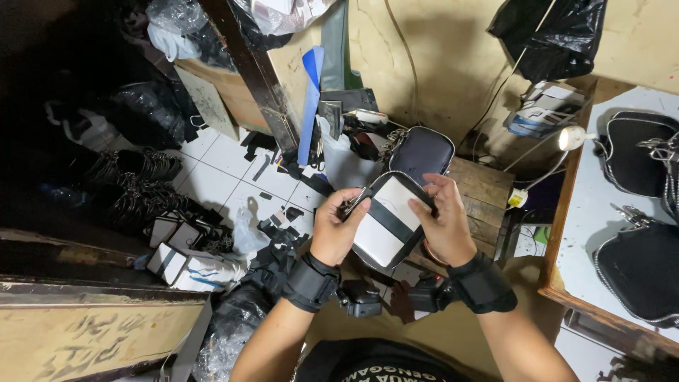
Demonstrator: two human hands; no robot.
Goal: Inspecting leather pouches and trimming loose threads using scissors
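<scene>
Room: a cramped, dim workshop seen from above, with a white tiled floor [219, 173] strewn with black offcuts and plastic bags.
Far left: bundles of dark metal fittings [134, 184] lay on the floor, with small white-and-black pouches [185, 256] heaped just beside them.
Left hand [338, 228]: closed around the upper left corner of the pouch, thumb and fingers pinching the zipper end; a black wrist strap sat below it.
Held pouch [387, 225]: a small white pouch with a black band and a zipper edge, tilted, held in the air between both hands above the person's lap.
Handling: it looked light and soft-walled, apt to flex under pressure; the stiffer zipper edge and corners seemed the surest places to take hold, and the smooth white face was probably slippery.
Right hand [444, 225]: its grip was closed on the pouch's right edge, fingers curled over the top rim.
Behind the hands: a dark pouch [421, 151] rested upright on a wooden crate [488, 194].
Right: a small lit lamp [569, 137] stood at the edge of the desk [590, 212], which carried black zippered bags [640, 269].
</scene>
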